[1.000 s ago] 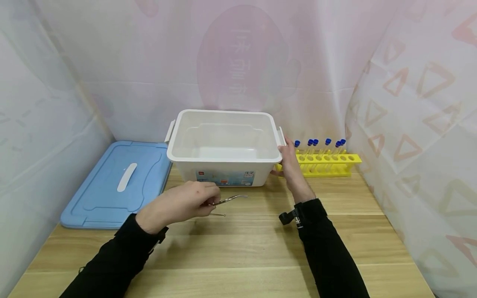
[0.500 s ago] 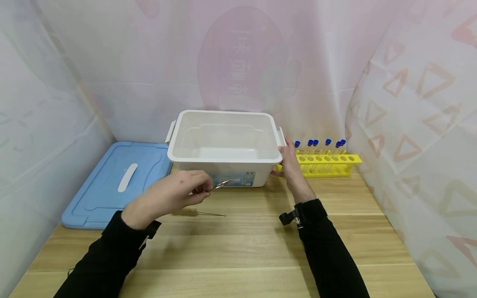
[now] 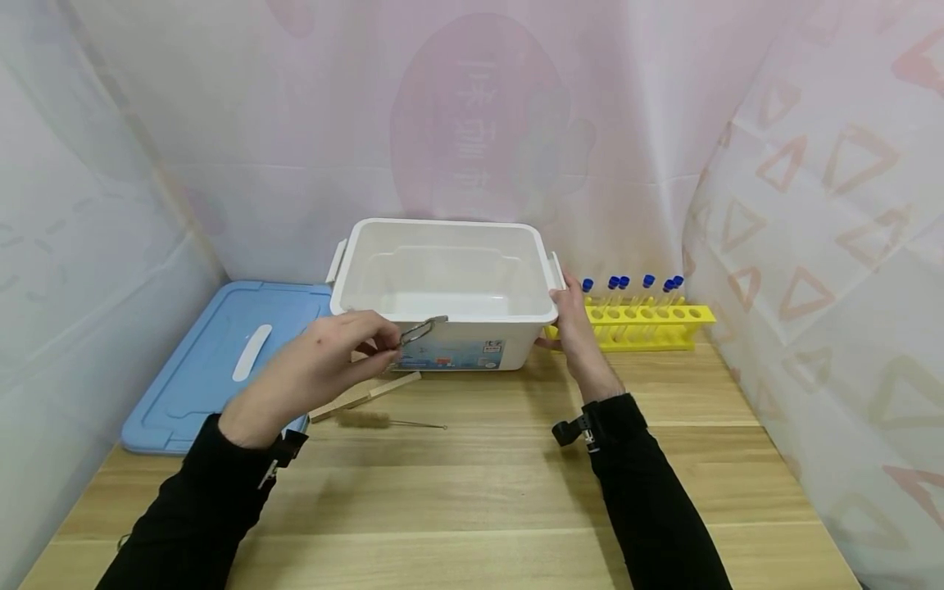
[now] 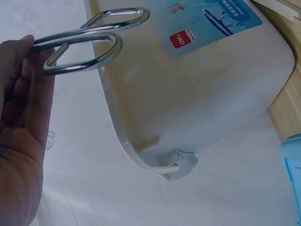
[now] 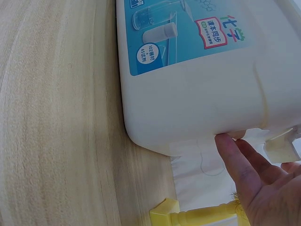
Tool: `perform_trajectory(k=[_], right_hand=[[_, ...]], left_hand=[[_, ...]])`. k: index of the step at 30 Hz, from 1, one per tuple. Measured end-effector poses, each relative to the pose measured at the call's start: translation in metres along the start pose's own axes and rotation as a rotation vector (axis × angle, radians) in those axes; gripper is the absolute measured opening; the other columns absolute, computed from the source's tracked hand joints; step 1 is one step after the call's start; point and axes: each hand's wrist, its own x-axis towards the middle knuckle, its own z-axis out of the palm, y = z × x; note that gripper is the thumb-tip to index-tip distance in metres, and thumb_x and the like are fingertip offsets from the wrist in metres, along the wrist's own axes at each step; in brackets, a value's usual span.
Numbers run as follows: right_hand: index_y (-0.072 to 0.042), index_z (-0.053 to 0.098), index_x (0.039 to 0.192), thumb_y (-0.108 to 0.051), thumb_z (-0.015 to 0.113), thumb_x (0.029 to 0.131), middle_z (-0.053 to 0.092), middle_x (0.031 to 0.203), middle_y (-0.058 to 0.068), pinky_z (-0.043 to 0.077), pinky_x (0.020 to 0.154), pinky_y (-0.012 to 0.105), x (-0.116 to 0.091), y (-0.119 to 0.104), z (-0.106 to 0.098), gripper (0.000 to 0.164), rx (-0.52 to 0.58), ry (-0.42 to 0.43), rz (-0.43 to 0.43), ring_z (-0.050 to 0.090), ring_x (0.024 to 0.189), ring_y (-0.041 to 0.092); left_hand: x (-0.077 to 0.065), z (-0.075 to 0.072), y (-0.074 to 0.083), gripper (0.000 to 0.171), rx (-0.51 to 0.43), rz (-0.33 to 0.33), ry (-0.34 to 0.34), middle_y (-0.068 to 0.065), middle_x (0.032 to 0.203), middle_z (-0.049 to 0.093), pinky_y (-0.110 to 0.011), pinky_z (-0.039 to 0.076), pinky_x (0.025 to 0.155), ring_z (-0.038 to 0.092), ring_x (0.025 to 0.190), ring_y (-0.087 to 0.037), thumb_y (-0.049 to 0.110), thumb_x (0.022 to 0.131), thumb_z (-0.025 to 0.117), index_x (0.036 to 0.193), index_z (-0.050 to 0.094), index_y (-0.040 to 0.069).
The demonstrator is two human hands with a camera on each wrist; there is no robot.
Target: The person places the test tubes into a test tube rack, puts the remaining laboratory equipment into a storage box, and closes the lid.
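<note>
My left hand [image 3: 317, 356] pinches shiny metal tongs [image 3: 423, 329] at the white storage box's front left. In the left wrist view, two long wire loops of the tongs [image 4: 94, 49] extend past the fingertips; the rest is hidden by the hand. The white storage box [image 3: 442, 315] stands upright, uncovered, with a blue chemistry label. My right hand [image 3: 578, 332] holds the box's right side by the handle, fingers against the wall under the rim in the right wrist view. Below the left hand lie a wooden test tube clamp [image 3: 369, 397] and a test tube brush [image 3: 365, 419].
A blue lid [image 3: 214, 360] with a white handle lies left of the box. Right of the box stands a yellow test tube rack [image 3: 649, 336] holding several blue-capped tubes [image 3: 649, 281]. Printed cloth walls [image 3: 487, 123] enclose the back and sides of the wooden table [image 3: 479, 508].
My left hand has moved up and left with the tongs, raising them to the box's front rim. This uncovers the brush and wooden clamp. The right hand and box stay in place.
</note>
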Motion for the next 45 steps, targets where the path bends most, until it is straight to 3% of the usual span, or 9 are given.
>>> perform_trajectory(k=[10,18,27,39,45], right_hand=[[-0.039,0.013,0.188,-0.058,0.044,0.115,0.020,0.195,0.012,0.060,0.122,0.083,0.001,-0.003,0.004,0.082,0.003,-0.010,0.012,0.047,0.169,0.050],[-0.037,0.016,0.188,-0.054,0.047,0.114,0.026,0.193,0.014,0.062,0.117,0.085,0.003,-0.003,0.006,0.082,0.015,0.006,0.010,0.048,0.168,0.051],[-0.038,0.015,0.188,-0.053,0.046,0.113,0.022,0.194,0.012,0.064,0.115,0.082,0.003,-0.003,0.003,0.082,0.010,0.005,0.013,0.050,0.166,0.047],[-0.039,0.013,0.189,-0.057,0.045,0.113,0.022,0.194,0.013,0.059,0.120,0.086,0.002,0.000,0.001,0.084,0.005,0.016,0.013,0.048,0.166,0.055],[-0.038,0.015,0.188,-0.057,0.045,0.113,0.021,0.193,0.015,0.057,0.119,0.089,0.000,0.000,0.002,0.083,0.003,0.016,0.000,0.047,0.167,0.057]], left_hand=[[0.006,-0.012,0.015,0.039,0.006,-0.046,0.195,-0.001,0.114,0.081,-0.008,0.065,0.099,0.080,0.105,-0.012,-0.016,0.095,0.089,0.123,0.077,0.007],[0.031,-0.027,0.016,0.036,0.000,0.043,0.296,-0.003,0.107,0.082,-0.005,0.065,0.098,0.083,0.099,-0.016,-0.020,0.091,0.090,0.116,0.078,0.003],[0.051,-0.043,0.010,0.028,0.030,0.036,0.268,-0.008,0.109,0.084,-0.003,0.063,0.100,0.082,0.100,-0.019,-0.016,0.095,0.089,0.116,0.079,0.000],[0.080,-0.054,-0.010,0.017,0.034,-0.002,0.189,-0.005,0.113,0.085,0.000,0.060,0.097,0.081,0.107,-0.017,-0.007,0.105,0.084,0.117,0.082,0.004],[0.091,-0.054,-0.027,0.014,0.036,-0.081,0.111,-0.006,0.117,0.084,-0.001,0.060,0.096,0.081,0.108,-0.019,-0.004,0.109,0.080,0.120,0.080,0.005]])
